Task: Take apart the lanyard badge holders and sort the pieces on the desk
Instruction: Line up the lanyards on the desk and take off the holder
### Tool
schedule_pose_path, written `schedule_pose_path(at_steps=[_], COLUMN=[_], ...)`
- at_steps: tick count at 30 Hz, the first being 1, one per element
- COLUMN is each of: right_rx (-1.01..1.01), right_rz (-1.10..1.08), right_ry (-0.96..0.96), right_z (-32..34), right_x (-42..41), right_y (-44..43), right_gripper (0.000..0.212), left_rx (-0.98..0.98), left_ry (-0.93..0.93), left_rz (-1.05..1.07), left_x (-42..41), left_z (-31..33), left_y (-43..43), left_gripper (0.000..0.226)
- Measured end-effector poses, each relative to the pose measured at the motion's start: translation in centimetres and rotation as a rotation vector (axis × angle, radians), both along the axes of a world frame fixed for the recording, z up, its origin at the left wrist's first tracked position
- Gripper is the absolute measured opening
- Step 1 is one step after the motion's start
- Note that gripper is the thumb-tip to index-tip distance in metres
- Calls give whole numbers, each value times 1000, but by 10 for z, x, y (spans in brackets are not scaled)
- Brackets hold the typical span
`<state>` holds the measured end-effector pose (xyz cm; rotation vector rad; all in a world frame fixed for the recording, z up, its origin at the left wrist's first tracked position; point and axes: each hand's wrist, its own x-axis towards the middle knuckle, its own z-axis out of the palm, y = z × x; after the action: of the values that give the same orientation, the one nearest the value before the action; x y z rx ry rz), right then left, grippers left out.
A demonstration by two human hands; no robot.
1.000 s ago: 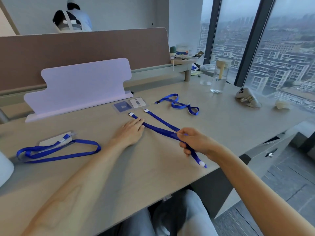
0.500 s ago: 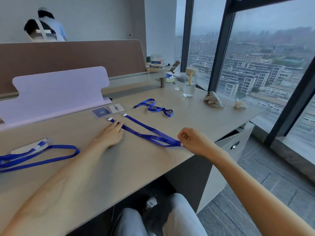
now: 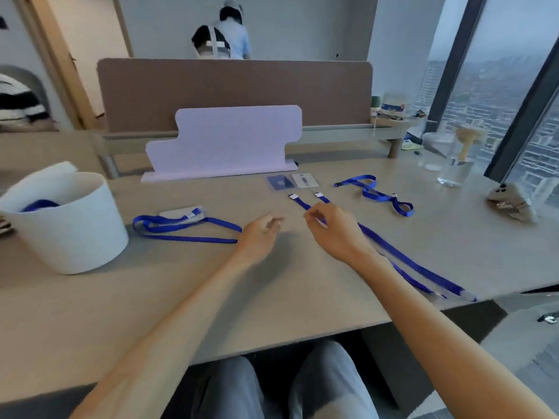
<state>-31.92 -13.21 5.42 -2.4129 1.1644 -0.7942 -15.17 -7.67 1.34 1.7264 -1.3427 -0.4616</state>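
Desk (image 3: 181, 291): right hand (image 3: 332, 234) pinches lanyard (image 3: 402, 255); left hand (image 3: 260, 237) loosely curled.

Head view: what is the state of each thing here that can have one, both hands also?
Left hand: open, holding nothing.
Long lanyard: detached, stretched out flat.
Right hand: curled over that lanyard; grip unclear.
Left lanyard: badge holder attached.
Back lanyard: detached, loosely coiled.
Badge sleeves: separated, lying flat.
White bucket: upright, blue strap inside.
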Motion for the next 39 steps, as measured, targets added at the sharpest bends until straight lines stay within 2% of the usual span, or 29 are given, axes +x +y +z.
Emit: schedule_pose_path(at_steps=[4,10,13,15,19,22,25,27,29,35,37,39], right_rx=[45,121,141,71,-33,-62,-155,-130,-95,31,32,127], right_rz=[147,252,301,315,405,432,428,426,418,357,322,325], right_ry=[-37,-74,-30,18,202,224,254,236,204,52,26,16], right_z=[-18,-40,-51,-58,-65,-67,-71,-72,-73,-62,-61,-60], right_x=[76,182,222,238,248,251,253,253,252,250,250,247], right_y=[0,-1,1,4,5,7,7,7,4,5,4,3], right_gripper=[23,21,27,32,49,52,45,36,31,29,19,16], left_rx=[-32,-52,28,107,158,119,162,127,78,103,53,-4], left_ry=[-15,-206,-376,-502,-552,-497,-519,-375,-191,-212,-230,-177], left_rz=[91,329,417,410,420,432,391,359,329,249,261,259], left_x=[46,127,166,184,198,200,199,197,197,203,205,203], left_z=[-5,-11,-19,-21,-21,-14,-4,1,5,10,11,9], left_y=[34,72,79,78,75,84,94,98,100,103,105,106], left_gripper=[28,31,35,39,39,40,34,24,24,24,24,26])
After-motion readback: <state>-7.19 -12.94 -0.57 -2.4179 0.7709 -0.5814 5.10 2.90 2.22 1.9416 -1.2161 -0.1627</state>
